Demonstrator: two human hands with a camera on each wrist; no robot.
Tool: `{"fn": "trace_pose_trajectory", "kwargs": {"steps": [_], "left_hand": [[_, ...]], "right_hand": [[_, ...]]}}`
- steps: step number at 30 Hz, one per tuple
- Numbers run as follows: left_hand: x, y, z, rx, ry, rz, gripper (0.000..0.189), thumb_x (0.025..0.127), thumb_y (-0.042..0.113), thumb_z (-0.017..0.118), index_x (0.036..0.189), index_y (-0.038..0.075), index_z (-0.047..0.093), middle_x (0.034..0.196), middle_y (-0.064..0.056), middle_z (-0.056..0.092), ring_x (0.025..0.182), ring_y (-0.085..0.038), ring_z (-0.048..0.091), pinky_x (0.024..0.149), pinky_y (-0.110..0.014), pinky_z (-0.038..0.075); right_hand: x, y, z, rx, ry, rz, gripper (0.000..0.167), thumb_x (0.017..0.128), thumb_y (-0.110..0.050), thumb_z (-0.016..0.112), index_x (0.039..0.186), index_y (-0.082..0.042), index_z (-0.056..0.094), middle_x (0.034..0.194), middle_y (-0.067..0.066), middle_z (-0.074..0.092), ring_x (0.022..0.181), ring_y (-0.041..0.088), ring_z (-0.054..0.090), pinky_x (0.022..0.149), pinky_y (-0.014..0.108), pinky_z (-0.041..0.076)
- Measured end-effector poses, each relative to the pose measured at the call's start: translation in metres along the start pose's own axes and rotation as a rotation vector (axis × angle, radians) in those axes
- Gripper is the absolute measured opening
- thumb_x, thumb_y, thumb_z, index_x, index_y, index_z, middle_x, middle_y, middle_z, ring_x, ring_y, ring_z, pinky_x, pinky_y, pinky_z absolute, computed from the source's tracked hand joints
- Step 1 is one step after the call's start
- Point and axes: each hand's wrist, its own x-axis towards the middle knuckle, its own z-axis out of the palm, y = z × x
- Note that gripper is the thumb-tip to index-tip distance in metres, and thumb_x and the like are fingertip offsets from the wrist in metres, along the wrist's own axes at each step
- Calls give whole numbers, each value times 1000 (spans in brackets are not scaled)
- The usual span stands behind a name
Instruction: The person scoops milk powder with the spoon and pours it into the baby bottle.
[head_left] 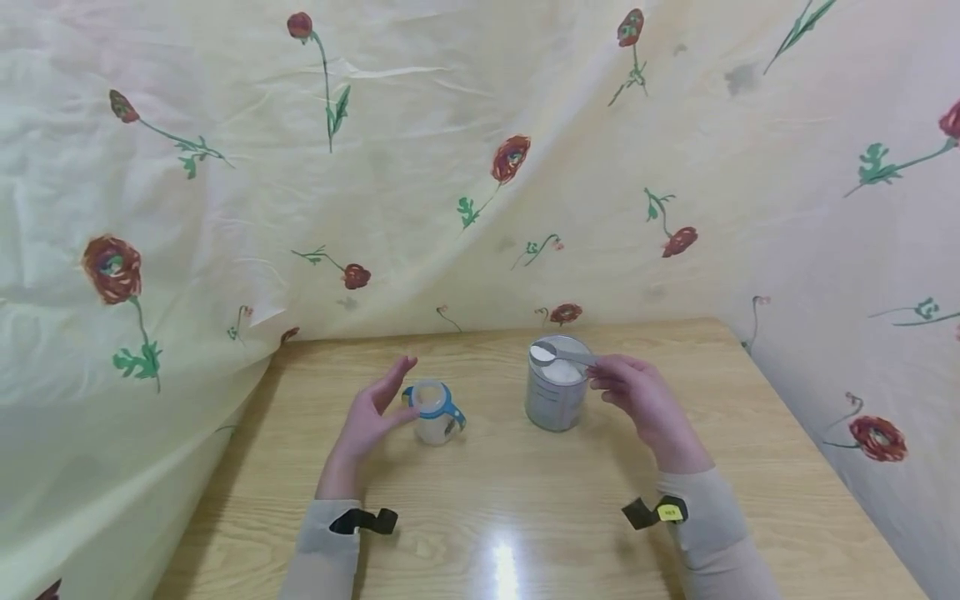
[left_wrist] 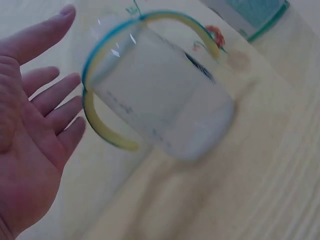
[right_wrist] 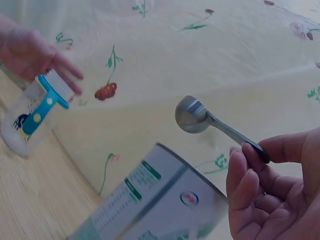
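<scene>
My right hand [head_left: 647,402] pinches the handle end of a metal measuring spoon [right_wrist: 194,116] between thumb and fingers. White powder [head_left: 542,355] fills the bowl of the spoon, which is held over the mouth of a tall can [head_left: 553,410]. More white powder [head_left: 562,372] shows inside that can. On the left, a clear baby bottle [head_left: 434,430] with a blue collar and two curved handles stands upright without a cap. Beside it is my left hand [left_wrist: 30,115], thumb and fingers spread and holding nothing. The bottle [left_wrist: 165,95] looks cloudy in the left wrist view.
Bottle and can stand apart on a light wooden table [head_left: 480,492]. A pale cloth [head_left: 420,192] with red flowers hangs behind the table and along its sides. Black straps [head_left: 363,522] are worn around both sleeves.
</scene>
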Motion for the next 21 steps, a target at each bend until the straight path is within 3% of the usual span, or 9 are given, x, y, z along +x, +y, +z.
{"fn": "trace_pose_trajectory", "kwargs": {"steps": [4, 9, 12, 15, 21], "left_hand": [[-2, -13, -2, 10, -36, -50, 80, 94, 0, 79, 165, 6, 40, 167, -8, 45, 159, -25, 30, 127, -24, 24], [-2, -20, -1, 53, -34, -99, 82, 93, 6, 83, 164, 6, 42, 164, -4, 50, 157, -25, 34, 130, -45, 22], [-2, -22, 0, 66, -21, -118, 83, 91, 7, 84, 163, 7, 44, 162, -9, 52, 156, -28, 37, 130, -55, 22], [-2, -23, 0, 81, -6, -144, 83, 89, 8, 87, 162, 10, 47, 161, -13, 52, 155, -32, 38, 129, -58, 23], [-2, -24, 0, 126, -2, -173, 84, 85, 14, 92, 160, 15, 52, 162, -8, 52, 154, -33, 40, 127, -57, 28]], "right_hand": [[-2, 0, 8, 19, -30, -19, 29, 112, -17, 56, 97, -23, 79, 95, -7, 80, 86, 7, 73, 75, 18, 58], [-1, 1, 16, 42, -47, -15, 30, 112, -14, 55, 95, -23, 79, 93, -5, 80, 84, 7, 73, 73, 19, 58], [-1, 2, 19, 42, -65, -11, 31, 111, -13, 55, 94, -23, 79, 93, -5, 80, 84, 7, 73, 73, 19, 58], [-1, 2, 23, 45, -76, -12, 32, 111, -11, 55, 94, -23, 79, 93, -5, 80, 84, 8, 74, 74, 19, 58], [-1, 3, 30, 41, -95, -11, 30, 110, -12, 56, 94, -22, 80, 93, -5, 80, 85, 7, 73, 74, 20, 58]]}}
